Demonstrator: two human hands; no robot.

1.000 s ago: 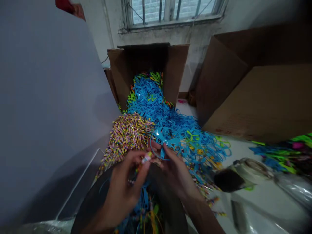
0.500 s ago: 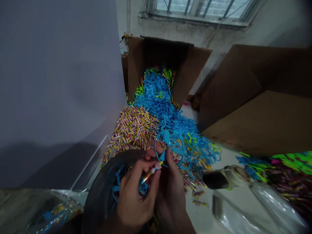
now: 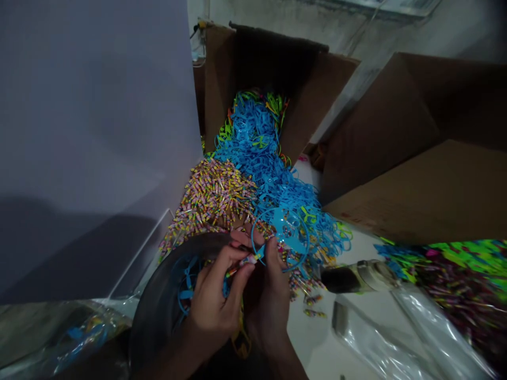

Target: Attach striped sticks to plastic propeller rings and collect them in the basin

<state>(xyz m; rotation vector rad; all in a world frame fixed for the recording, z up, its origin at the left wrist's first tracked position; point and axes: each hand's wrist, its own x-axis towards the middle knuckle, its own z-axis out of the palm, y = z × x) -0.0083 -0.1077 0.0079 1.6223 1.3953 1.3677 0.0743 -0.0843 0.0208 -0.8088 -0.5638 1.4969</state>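
My left hand (image 3: 217,295) pinches a short, colourful patterned stick (image 3: 249,259) between thumb and fingers. In my right hand (image 3: 273,298) is a blue ringed propeller (image 3: 292,241), gripped near its edge by the thumb and fingers. The stick's tip meets the propeller at the ring's left side; whether the two are joined I cannot tell. Both hands are over a dark round tub (image 3: 148,295), which holds more blue propellers (image 3: 186,293) and a yellow piece (image 3: 241,343), partly hidden by my hands and wrists.
Behind the tub lie a heap of small patterned sticks (image 3: 216,192) and a heap of blue propellers (image 3: 255,137) spilling from a cardboard box (image 3: 303,105). Another box (image 3: 428,195), a dark-ended cylinder (image 3: 356,277) and clear plastic bags (image 3: 388,338) are at right. A grey panel (image 3: 95,132) stands left.
The view has tipped down a little. The propeller has turned in my right hand, its blades now lying differently, and the stick's tip sits closer against it.
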